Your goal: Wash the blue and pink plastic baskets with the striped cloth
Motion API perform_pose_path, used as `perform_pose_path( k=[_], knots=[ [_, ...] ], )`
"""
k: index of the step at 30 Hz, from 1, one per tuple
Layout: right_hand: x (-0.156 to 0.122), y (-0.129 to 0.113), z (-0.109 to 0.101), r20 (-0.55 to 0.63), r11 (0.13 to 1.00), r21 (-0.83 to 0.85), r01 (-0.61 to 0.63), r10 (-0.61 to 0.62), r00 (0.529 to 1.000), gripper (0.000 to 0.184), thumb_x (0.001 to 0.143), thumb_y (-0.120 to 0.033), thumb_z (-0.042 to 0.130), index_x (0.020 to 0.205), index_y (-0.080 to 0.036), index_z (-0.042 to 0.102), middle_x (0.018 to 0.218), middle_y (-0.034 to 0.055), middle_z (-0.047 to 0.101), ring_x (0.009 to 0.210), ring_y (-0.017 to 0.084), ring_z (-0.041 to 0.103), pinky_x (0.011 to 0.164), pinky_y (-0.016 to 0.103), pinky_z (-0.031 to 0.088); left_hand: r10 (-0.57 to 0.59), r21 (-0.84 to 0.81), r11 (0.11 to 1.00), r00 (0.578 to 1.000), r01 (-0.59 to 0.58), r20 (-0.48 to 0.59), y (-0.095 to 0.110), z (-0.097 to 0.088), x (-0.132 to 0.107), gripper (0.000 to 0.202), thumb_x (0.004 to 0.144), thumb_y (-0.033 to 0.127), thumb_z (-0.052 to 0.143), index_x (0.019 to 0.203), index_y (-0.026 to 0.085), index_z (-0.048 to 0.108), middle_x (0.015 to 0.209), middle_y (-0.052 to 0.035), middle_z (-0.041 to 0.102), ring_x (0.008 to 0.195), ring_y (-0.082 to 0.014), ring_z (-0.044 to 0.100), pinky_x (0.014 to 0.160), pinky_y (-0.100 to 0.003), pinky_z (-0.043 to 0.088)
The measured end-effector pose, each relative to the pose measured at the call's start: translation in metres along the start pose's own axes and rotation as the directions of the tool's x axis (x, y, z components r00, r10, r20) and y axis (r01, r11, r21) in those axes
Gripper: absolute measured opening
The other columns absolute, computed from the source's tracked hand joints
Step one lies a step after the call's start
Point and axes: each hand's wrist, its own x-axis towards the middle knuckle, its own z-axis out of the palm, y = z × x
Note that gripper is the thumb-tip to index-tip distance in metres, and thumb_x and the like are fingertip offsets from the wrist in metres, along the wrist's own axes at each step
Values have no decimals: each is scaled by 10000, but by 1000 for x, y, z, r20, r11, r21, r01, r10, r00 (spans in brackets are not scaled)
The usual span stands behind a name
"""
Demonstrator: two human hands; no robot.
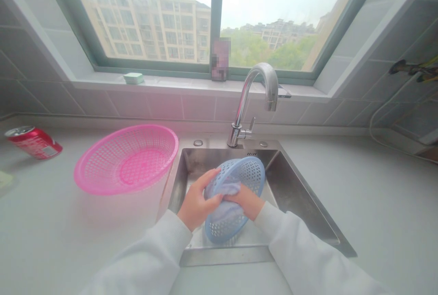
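Note:
Above a stainless steel sink (290, 185) I hold a light blue plastic mesh basket (247, 177), tilted on its side. My left hand (197, 201) grips its near-left side, with the fingers reaching over the rim. My right hand (244, 201) presses a pale blue-grey cloth (224, 210) against the basket's inside. The cloth bunches between my hands, and part of it is hidden behind them. White sleeves cover both forearms.
A pink plastic mesh basket (126, 158) stands on the counter left of the sink. Farther left lies a red drink can (34, 142). A chrome faucet (255, 99) rises behind the sink, below a windowsill holding a pale green soap dish (133, 78).

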Motion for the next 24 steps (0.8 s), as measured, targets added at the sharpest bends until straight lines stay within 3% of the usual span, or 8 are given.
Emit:
perform_pose_path(
  k=[3,8,12,15,18,21,24],
  knots=[
    [0,2,-1,-3,993,-111,26,-26,1000,439,623,-341,912,1039,-250,804,1080,71,823,1173,395,717,1163,554,470,-3,35,999,1000,3,4,1,-1,0,683,709,282,761,1386,216,697,1503,-124,645,1436,-392,552,1260,-592,356],
    [0,-4,3,-44,998,69,2,1,999,330,778,-395,768,1077,-258,791,1154,72,811,1174,355,729,1103,523,533,26,-10,1000,1000,-26,12,0,0,-1,672,751,301,745,1412,208,672,1505,-119,645,1438,-375,554,1261,-574,365],
    [-4,-6,5,34,996,-64,-56,59,998,324,707,-341,840,1017,-252,815,1042,72,827,1148,385,733,1116,562,512,9,15,1000,1000,-10,15,-1,-1,-1,664,748,322,762,1398,215,686,1491,-116,657,1427,-382,563,1262,-573,366],
    [-12,-15,-1,15,990,-132,51,-49,999,251,768,-394,796,990,-280,825,1078,74,819,1236,385,690,1144,566,495,64,19,998,996,-65,54,-2,-5,-1,675,753,370,782,1406,232,686,1539,-117,616,1472,-403,512,1276,-578,340],
    [-15,-22,-6,52,967,-212,143,-135,989,224,705,-374,857,915,-302,834,1151,75,804,1365,382,597,1255,539,381,145,-43,989,984,-142,102,-3,-10,-2,709,786,442,780,1448,225,651,1586,-131,566,1497,-415,479,1283,-582,321],
    [-8,-14,-2,128,954,-276,119,-86,988,312,741,-398,817,1018,-254,821,1167,90,801,1330,388,624,1259,600,354,207,-53,978,973,-202,101,-5,-13,-4,702,805,457,777,1454,227,642,1585,-141,565,1499,-422,477,1277,-592,330],
    [-1,-1,0,129,948,-303,100,-63,990,445,683,-376,852,1105,-245,803,1213,103,797,1294,403,647,1239,610,378,256,5,966,963,-257,88,-5,-13,-5,656,801,406,778,1428,248,664,1602,-136,546,1513,-424,459,1262,-597,352]
  ],
)
